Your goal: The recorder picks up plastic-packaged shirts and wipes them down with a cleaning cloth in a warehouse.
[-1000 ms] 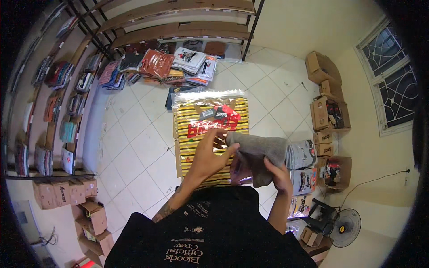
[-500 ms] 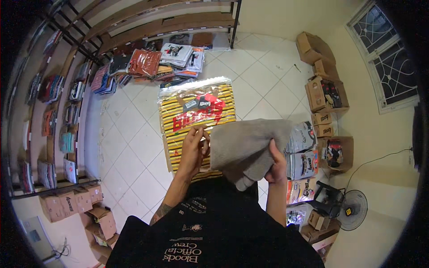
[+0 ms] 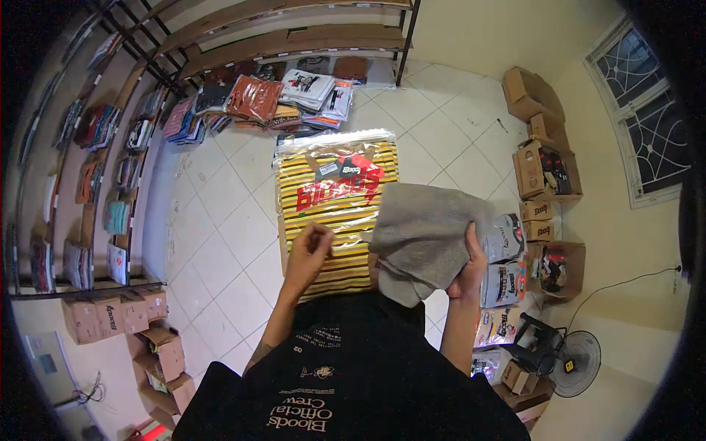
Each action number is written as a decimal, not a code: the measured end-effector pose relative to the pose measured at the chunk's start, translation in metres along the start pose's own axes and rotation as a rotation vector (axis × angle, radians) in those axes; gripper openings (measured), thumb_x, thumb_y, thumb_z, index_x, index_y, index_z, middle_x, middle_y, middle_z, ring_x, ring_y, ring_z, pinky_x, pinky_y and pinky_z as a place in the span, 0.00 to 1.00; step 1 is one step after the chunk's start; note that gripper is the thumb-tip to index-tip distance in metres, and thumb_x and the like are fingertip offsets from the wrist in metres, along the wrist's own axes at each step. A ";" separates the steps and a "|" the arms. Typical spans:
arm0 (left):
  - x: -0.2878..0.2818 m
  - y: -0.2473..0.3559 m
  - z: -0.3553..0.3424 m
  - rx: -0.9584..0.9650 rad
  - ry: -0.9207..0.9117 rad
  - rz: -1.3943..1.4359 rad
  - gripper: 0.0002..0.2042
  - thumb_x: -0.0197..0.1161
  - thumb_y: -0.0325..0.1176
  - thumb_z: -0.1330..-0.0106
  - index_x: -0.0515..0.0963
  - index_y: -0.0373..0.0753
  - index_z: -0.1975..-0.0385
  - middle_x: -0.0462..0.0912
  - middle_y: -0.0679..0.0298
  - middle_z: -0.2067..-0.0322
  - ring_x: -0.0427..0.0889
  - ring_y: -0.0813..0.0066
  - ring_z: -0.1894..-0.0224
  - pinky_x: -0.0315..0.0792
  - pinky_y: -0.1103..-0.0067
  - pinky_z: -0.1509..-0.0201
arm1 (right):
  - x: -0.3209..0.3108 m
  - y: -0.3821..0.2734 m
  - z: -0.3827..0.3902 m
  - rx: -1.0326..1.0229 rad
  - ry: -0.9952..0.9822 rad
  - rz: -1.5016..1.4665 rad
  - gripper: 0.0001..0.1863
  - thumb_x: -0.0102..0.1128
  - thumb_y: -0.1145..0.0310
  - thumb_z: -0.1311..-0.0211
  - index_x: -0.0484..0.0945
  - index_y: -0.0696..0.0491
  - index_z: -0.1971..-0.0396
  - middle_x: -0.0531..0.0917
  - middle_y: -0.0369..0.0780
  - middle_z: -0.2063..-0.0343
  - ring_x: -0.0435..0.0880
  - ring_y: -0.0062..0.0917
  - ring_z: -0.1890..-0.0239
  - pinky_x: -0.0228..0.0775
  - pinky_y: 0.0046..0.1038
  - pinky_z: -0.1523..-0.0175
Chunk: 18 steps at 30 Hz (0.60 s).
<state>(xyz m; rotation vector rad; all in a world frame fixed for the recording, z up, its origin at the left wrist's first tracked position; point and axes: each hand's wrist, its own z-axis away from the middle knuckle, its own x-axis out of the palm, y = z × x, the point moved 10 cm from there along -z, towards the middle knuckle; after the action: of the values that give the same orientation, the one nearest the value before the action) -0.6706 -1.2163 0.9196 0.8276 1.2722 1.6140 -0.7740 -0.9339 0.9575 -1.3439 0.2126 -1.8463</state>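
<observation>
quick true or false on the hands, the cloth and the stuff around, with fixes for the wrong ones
1. The right hand holds a grey cloth. True.
2. The left hand grips the cloth too. False: it is apart from the cloth.
3. The striped packet is yellow and black. True.
4. The fan stands on the left. False: it is on the right.
5. A brick-red garment lies on the floor pile beyond the packet. True.

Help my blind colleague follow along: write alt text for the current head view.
A person's right hand holds a grey cloth, while the left hand, loosely curled, is over a yellow-and-black striped package. Around them are a tiled floor, shelves, cardboard boxes and a fan.
</observation>
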 end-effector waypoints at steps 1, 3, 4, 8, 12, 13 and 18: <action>-0.022 -0.002 0.005 0.024 0.137 -0.071 0.05 0.61 0.30 0.27 0.76 0.35 0.58 0.80 0.66 0.69 0.79 0.79 0.67 0.75 0.80 0.60 | -0.001 0.000 -0.004 0.008 -0.033 -0.044 0.29 0.52 0.52 0.24 0.68 0.58 0.34 0.78 0.47 0.40 0.79 0.40 0.40 0.72 0.44 0.35; -0.062 -0.015 0.014 0.158 0.354 -0.356 0.13 0.63 0.33 0.29 0.73 0.33 0.51 0.79 0.58 0.59 0.79 0.72 0.58 0.76 0.75 0.55 | -0.012 0.002 -0.012 0.008 -0.041 -0.026 0.29 0.52 0.51 0.25 0.69 0.58 0.35 0.78 0.46 0.40 0.79 0.40 0.40 0.72 0.43 0.35; -0.078 -0.025 0.020 0.146 0.449 -0.438 0.17 0.65 0.34 0.30 0.72 0.32 0.49 0.78 0.55 0.55 0.79 0.70 0.55 0.76 0.74 0.53 | -0.022 0.003 -0.016 0.008 0.002 -0.016 0.29 0.52 0.52 0.25 0.69 0.58 0.35 0.78 0.46 0.40 0.79 0.41 0.40 0.72 0.43 0.35; -0.101 -0.076 0.020 -0.054 0.369 -0.295 0.32 0.71 0.45 0.34 0.68 0.26 0.42 0.74 0.51 0.51 0.77 0.67 0.53 0.76 0.73 0.50 | -0.045 0.002 -0.023 -0.043 0.090 -0.019 0.27 0.52 0.53 0.25 0.70 0.57 0.37 0.78 0.46 0.41 0.79 0.40 0.41 0.71 0.43 0.35; -0.101 -0.081 0.020 -0.041 0.371 -0.437 0.35 0.70 0.51 0.35 0.69 0.25 0.42 0.71 0.49 0.49 0.75 0.63 0.51 0.74 0.69 0.47 | -0.045 0.008 -0.016 -0.022 0.118 -0.031 0.28 0.53 0.52 0.26 0.71 0.56 0.37 0.78 0.45 0.41 0.78 0.41 0.41 0.71 0.44 0.35; -0.100 -0.084 0.018 -0.079 0.351 -0.559 0.37 0.70 0.54 0.36 0.70 0.25 0.43 0.70 0.49 0.50 0.74 0.61 0.50 0.73 0.68 0.45 | -0.048 0.009 -0.016 -0.030 0.120 -0.046 0.28 0.54 0.52 0.26 0.71 0.56 0.37 0.78 0.45 0.41 0.78 0.41 0.40 0.70 0.44 0.35; -0.111 -0.092 0.011 -0.210 0.333 -0.622 0.38 0.70 0.61 0.41 0.76 0.25 0.52 0.73 0.50 0.57 0.72 0.58 0.52 0.71 0.68 0.45 | -0.057 0.018 -0.018 -0.014 0.114 -0.084 0.28 0.54 0.51 0.27 0.71 0.57 0.37 0.78 0.45 0.40 0.77 0.42 0.40 0.70 0.44 0.35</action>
<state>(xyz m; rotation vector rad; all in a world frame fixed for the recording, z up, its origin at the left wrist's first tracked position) -0.5965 -1.3082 0.8357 0.0088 1.3798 1.3632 -0.7749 -0.9111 0.8992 -1.2756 0.2319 -1.9975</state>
